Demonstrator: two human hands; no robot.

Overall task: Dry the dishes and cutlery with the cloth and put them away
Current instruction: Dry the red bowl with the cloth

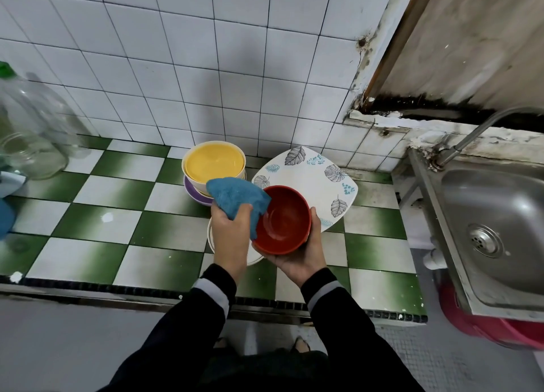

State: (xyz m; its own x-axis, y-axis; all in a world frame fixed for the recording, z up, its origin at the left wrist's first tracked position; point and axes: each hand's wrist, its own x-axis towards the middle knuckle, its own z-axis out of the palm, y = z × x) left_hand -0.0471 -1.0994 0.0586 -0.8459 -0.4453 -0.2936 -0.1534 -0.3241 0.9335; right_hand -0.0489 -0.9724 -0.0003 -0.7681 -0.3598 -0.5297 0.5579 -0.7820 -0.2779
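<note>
Red bowl cupped in right hand, fingers curled under, thumb on right rim, above near counter edge. Left hand just left, gripping bunched blue cloth; cloth corner touches bowl's left inner wall.

Clutches the cloth in the left grip, knuckles up; cradles the bowl from beneath in the right grip, palm up.

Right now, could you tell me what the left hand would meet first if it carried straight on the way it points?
Most likely the yellow bowl: the left hand, gripping the blue cloth, points toward it. The hand's height above the counter is unclear, so it might pass over.
</note>
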